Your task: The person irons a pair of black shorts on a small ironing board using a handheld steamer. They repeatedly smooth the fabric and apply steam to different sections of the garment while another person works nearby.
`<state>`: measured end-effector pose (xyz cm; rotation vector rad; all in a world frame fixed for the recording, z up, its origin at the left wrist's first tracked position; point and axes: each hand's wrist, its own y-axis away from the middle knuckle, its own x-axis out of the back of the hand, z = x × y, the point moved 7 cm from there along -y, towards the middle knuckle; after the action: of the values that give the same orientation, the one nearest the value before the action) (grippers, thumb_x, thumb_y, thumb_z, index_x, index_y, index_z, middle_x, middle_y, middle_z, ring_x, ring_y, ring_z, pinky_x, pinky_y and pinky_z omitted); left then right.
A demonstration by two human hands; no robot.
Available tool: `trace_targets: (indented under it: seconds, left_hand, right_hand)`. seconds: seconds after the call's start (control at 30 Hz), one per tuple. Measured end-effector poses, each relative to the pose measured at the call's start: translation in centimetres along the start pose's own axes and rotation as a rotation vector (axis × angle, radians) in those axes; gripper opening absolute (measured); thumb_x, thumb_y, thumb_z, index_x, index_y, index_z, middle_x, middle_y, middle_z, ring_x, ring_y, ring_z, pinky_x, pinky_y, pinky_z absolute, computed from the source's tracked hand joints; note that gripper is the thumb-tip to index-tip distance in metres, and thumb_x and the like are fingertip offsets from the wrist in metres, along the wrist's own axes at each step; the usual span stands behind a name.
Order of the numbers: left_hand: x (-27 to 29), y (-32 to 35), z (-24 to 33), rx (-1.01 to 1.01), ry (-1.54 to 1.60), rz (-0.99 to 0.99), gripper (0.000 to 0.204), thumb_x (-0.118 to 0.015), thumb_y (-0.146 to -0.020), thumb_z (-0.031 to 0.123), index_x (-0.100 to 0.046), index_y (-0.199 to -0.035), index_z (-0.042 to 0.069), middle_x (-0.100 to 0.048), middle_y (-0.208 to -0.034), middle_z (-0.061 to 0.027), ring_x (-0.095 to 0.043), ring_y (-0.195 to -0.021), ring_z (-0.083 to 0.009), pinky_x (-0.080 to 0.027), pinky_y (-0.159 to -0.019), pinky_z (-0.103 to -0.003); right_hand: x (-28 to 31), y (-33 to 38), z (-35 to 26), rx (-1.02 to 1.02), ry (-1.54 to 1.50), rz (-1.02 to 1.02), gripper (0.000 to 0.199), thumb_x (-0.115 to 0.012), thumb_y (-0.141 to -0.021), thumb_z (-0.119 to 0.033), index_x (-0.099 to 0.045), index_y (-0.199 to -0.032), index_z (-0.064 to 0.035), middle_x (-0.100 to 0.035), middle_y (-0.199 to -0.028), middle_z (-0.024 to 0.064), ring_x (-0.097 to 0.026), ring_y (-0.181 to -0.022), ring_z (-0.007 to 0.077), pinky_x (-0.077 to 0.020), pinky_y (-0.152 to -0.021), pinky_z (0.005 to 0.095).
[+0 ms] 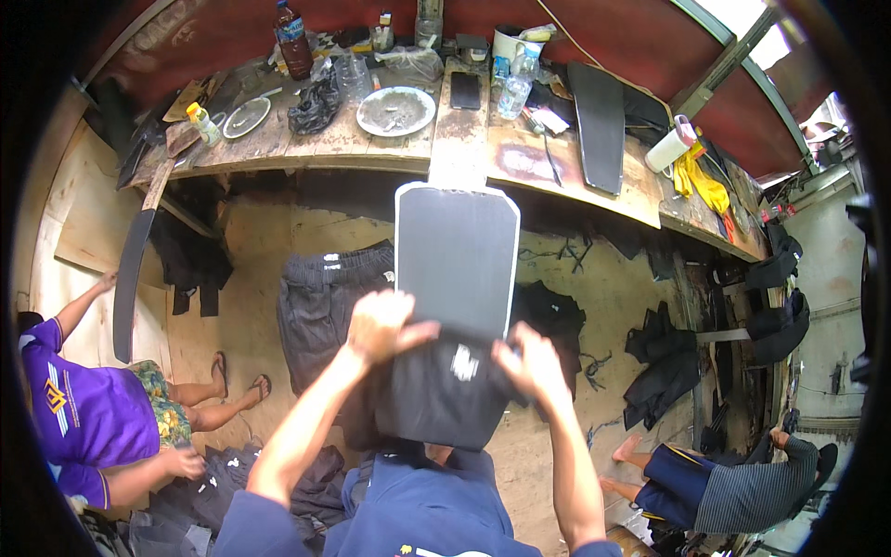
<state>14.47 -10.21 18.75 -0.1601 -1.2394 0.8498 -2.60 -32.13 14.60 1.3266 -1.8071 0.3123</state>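
A flat grey board with a pale rim juts toward me from the workbench. A black garment with a small white print is around its near end. My left hand is closed on the garment's upper edge at the board's left side, thumb pointing inward. On the right side, my right hand grips the same edge, its fingers partly hidden and slightly blurred. Left of the board hang black trousers or shorts with an elastic waistband.
The wooden workbench carries a round plate, a phone, several bottles and another dark board. A person in purple sits at left beside a long dark board. Another person in stripes is at right. Dark clothes pile below.
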Motion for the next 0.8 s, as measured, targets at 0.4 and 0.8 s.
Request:
trace_targets:
  seconds: [0.4, 0.8]
  left_hand:
    - [-15.1, 0.8, 4.5, -0.013, -0.011, -0.488, 0.094, -0.061, -0.101, 0.063, -0.032, -0.173, 0.011, -0.027, -0.182, -0.0122, -0.019, -0.17, -0.0301, -0.008, -0.128, -0.079]
    - [-21.2, -13.5, -3.7, 0.014, -0.023, -0.422, 0.088, -0.062, -0.1, 0.067, -0.046, -0.165, 0.009, -0.034, -0.177, -0.011, -0.018, -0.17, -0.0291, -0.007, -0.132, -0.073]
  right_hand:
    - [-7.9, 5.5, 3.6, -0.359, -0.327, -0.065, 0.085, -0.078, -0.098, -0.048, -0.048, -0.164, -0.0033, -0.076, -0.128, 0.0266, -0.073, -0.123, 0.0363, -0.055, -0.107, 0.042]
    - [-4.3, -7.0, 1.3, -0.529, -0.292, -0.121, 0.106, -0.076, -0.095, -0.06, -0.035, -0.168, 0.0047, -0.062, -0.147, 0.0382, -0.065, -0.137, 0.0454, -0.0503, -0.115, 0.0484]
